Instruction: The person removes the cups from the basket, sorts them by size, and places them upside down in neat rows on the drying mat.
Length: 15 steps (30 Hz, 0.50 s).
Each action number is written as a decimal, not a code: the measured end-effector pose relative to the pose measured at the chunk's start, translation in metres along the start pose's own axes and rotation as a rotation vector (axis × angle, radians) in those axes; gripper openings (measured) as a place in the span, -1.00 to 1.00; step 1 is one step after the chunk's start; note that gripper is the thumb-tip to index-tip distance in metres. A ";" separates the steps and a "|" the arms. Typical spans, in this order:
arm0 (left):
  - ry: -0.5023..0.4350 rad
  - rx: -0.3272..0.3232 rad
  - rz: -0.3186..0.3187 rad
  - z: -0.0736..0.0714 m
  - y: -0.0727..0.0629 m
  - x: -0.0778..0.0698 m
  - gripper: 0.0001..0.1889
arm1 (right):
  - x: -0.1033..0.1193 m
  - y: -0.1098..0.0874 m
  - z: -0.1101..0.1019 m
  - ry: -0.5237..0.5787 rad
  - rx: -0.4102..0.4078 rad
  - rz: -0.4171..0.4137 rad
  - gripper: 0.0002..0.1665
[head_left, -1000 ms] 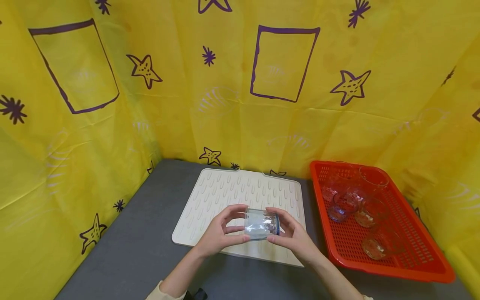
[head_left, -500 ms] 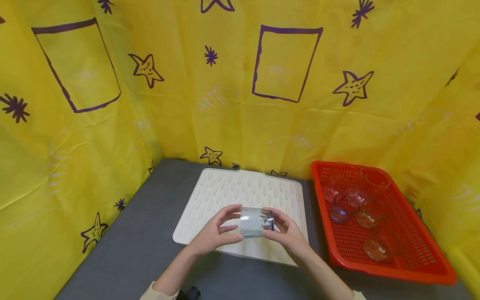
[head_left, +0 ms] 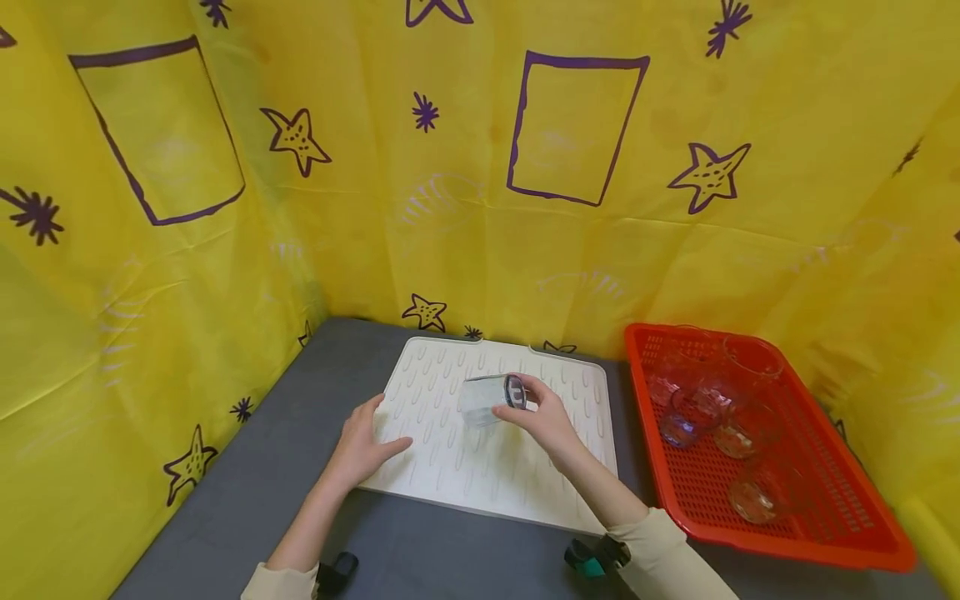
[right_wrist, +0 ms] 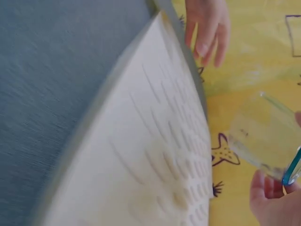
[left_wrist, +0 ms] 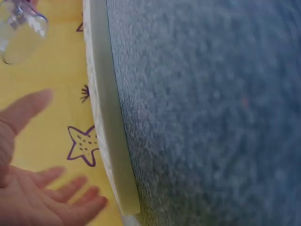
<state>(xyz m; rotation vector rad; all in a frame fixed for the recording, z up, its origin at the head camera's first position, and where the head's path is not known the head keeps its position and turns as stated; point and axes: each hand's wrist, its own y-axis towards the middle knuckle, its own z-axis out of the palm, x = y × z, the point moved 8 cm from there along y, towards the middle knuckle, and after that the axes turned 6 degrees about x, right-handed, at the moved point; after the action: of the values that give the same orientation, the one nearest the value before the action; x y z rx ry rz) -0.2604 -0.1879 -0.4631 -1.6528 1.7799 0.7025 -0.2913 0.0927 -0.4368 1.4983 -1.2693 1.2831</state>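
Observation:
A clear drinking glass [head_left: 482,402] lies sideways in the air over the white ridged mat [head_left: 465,483], its bluish base toward the right. My right hand [head_left: 546,423] pinches it near that base, thumb in front and fingers behind. In the right wrist view the same glass [right_wrist: 258,129] shows a teal edge beside the thumb and fingers. My left hand [head_left: 362,450] is apart from the glass, over the mat's left edge. Its fingers and thumb are spread with nothing between them, as the left wrist view also shows of this hand [left_wrist: 51,197].
To the right stands a red plastic basket [head_left: 787,546] with several clear glasses inside, one of them purplish [head_left: 678,427]. A yellow cloth [head_left: 450,250] with purple drawings hangs behind and at both sides of the grey table [head_left: 247,517].
Both hands held the glass earlier. My left hand has let go and moved left, while my right hand has carried the glass forward over the mat and turned it a little.

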 end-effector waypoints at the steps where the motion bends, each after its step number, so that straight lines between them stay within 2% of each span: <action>1: 0.025 0.012 -0.017 0.000 0.000 0.002 -0.04 | 0.001 0.007 0.001 -0.030 -0.007 0.001 -0.24; 6: 0.101 0.082 -0.058 0.007 -0.002 0.009 0.11 | 0.006 0.039 0.010 -0.165 -0.038 -0.010 -0.19; 11: 0.164 0.098 -0.049 0.009 -0.004 0.010 0.15 | 0.010 0.069 0.024 -0.266 -0.052 -0.030 -0.16; 15: 0.179 0.101 -0.052 0.010 -0.007 0.009 0.14 | 0.011 0.091 0.036 -0.350 -0.059 -0.053 -0.15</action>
<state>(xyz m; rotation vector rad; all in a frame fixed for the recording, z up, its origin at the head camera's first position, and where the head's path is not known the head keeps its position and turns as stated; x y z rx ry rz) -0.2530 -0.1874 -0.4759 -1.7323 1.8557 0.4453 -0.3730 0.0380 -0.4370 1.7536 -1.4614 0.9673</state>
